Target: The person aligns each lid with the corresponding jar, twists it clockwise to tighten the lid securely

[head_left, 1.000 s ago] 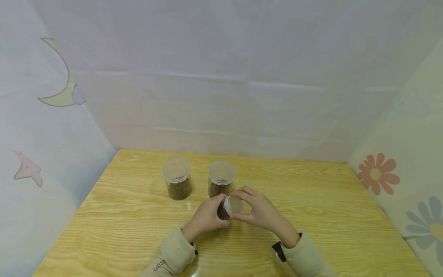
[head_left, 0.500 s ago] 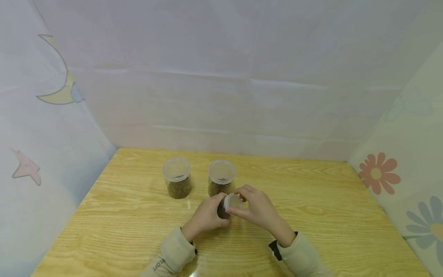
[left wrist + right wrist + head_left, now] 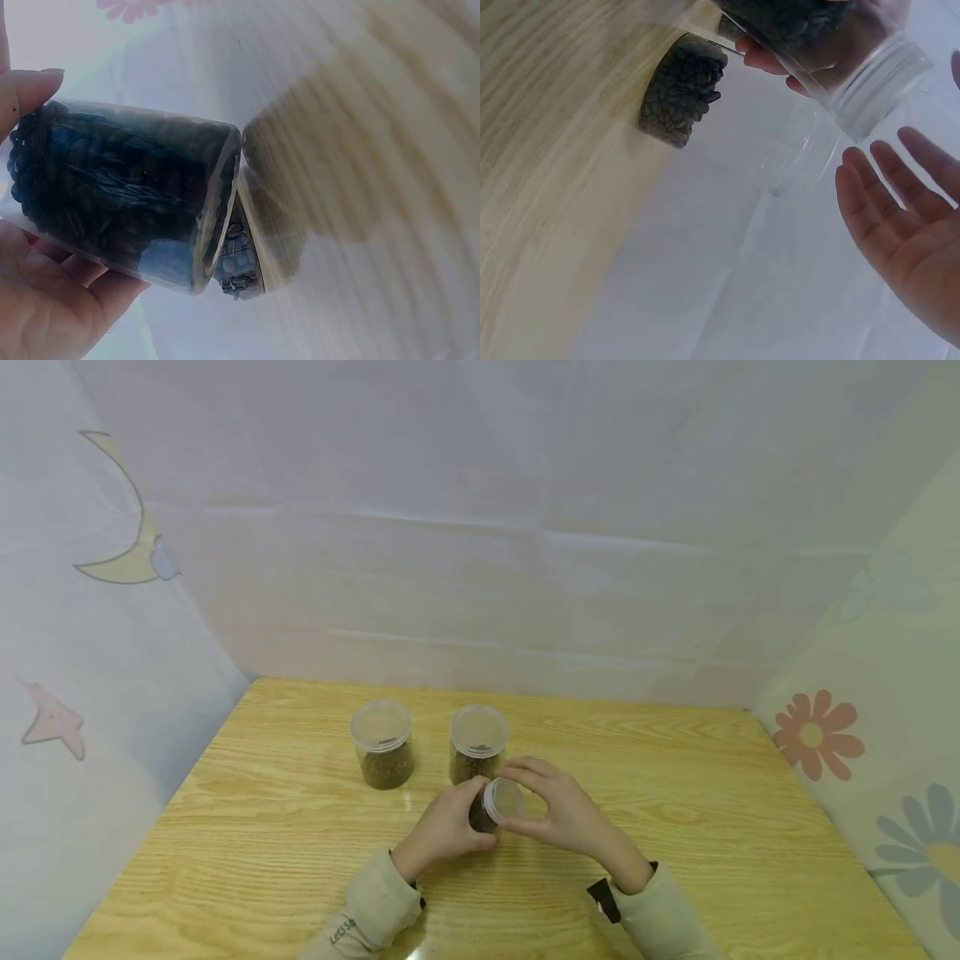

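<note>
My left hand (image 3: 447, 821) grips a clear plastic jar (image 3: 124, 191) of dark bean-like pieces, tilted with its lid (image 3: 505, 800) toward the right. In the left wrist view, thumb and fingers wrap round the jar's lid-side part, and its lower edge is near the tabletop. My right hand (image 3: 567, 817) is at the lid, fingers and thumb spread to either side. Its fingers (image 3: 889, 180) look nearly straight in the right wrist view, with a small gap between the fingertips and the lid. The lid's ridged rim (image 3: 881, 86) is on the jar.
Two more clear lidded jars with dark contents stand upright behind: a left jar (image 3: 384, 745) and a right jar (image 3: 478, 739), the latter just beyond the hands. The wood-grain table (image 3: 247, 860) meets a pale cloth backdrop (image 3: 480, 568) at the back and sides.
The right hand's thumb and fingers drew in over the lid half a second ago, then spread back round it. My left hand and the jar have hardly moved.
</note>
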Tool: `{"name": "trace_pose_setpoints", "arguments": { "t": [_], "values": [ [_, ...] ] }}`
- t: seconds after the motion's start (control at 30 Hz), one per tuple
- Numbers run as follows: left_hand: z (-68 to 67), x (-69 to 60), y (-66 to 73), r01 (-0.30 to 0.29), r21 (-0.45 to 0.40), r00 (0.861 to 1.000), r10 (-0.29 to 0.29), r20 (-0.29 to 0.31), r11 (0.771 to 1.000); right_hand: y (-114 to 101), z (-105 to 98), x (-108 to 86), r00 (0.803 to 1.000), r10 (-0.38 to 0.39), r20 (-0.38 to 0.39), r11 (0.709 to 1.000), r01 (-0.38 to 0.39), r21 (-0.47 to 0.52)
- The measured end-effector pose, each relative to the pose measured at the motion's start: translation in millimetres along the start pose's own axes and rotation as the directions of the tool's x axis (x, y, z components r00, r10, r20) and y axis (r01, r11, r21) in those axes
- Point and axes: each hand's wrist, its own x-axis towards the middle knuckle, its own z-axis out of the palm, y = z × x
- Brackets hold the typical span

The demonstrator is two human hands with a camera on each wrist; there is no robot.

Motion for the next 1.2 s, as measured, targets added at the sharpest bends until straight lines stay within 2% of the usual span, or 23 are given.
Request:
{"name": "trace_pose_setpoints", "arguments": {
  "t": [0.17, 0.37, 0.5, 0.73, 0.9, 1.1, 1.2],
  "values": [
    [0.1, -0.1, 0.4, -0.011, 0.006, 1.0, 0.011, -0.002, 1.0, 1.0, -2.6, -0.5, 0.996, -0.09, 0.023, 0.996, 0.089, 0.024],
    [0.5, 0.1, -0.6, -0.015, 0.006, 1.0, 0.015, -0.002, 1.0, 0.4, -0.6, 0.9, 0.995, -0.096, 0.012, 0.995, 0.096, -0.014],
    [0.8, 0.9, -1.1, -0.02, 0.024, 1.0, 0.02, -0.005, 1.0, -1.8, 0.8, 3.2, 0.998, -0.067, -0.017, 0.996, 0.066, -0.052],
    [0.3, 1.4, 0.3, -0.025, 0.038, 1.0, 0.025, -0.005, 0.999, -4.7, 3.1, 6.1, 0.998, 0.053, -0.037, 0.997, -0.055, -0.046],
    [0.3, 1.7, 1.7, -0.024, 0.042, 1.0, 0.024, -0.005, 0.999, -6.3, 5.2, 7.2, 0.991, 0.122, -0.049, 0.988, -0.126, -0.093],
    [0.6, 1.2, 2.9, -0.012, 0.03, 1.0, 0.012, 0.0, 0.999, -6.6, 6.2, 6.4, 0.986, 0.162, -0.045, 0.974, -0.167, -0.153],
    [0.7, 0.9, 2.4, -0.005, 0.027, 1.0, 0.005, 0.002, 1.0, -5.8, 3.4, 4.2, 0.988, 0.15, -0.046, 0.976, -0.155, -0.153]
  ]
}}
